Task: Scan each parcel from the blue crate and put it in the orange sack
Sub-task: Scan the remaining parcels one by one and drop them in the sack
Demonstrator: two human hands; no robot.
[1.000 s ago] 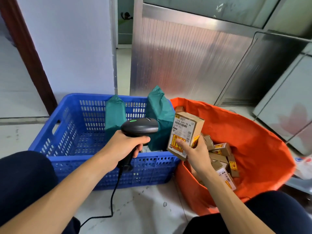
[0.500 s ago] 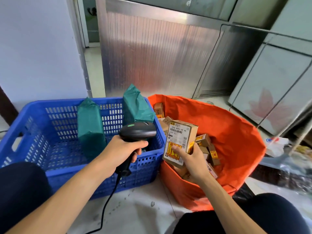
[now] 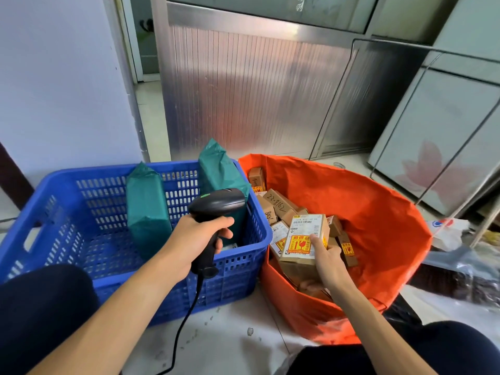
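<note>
Two green parcels (image 3: 147, 209) stand at the far edge of the blue crate (image 3: 94, 169). Left hand (image 3: 194, 239) grips one scanner (image 3: 219, 204); right hand (image 3: 328, 263) holds one box (image 3: 304, 235) over the orange sack (image 3: 365, 212).

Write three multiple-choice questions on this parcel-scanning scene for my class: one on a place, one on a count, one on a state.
1. Where is the cardboard box that the right hand holds? A over the orange sack; B on the floor; C on a shelf.
2. How many green parcels stand in the blue crate? A one; B two; C four.
3. The left hand: A lies open; B holds a parcel; C grips the scanner.
Key: 1A, the sack's mouth lies beneath it; 2B, two stand upright; 3C, fingers wrap its handle.
</note>
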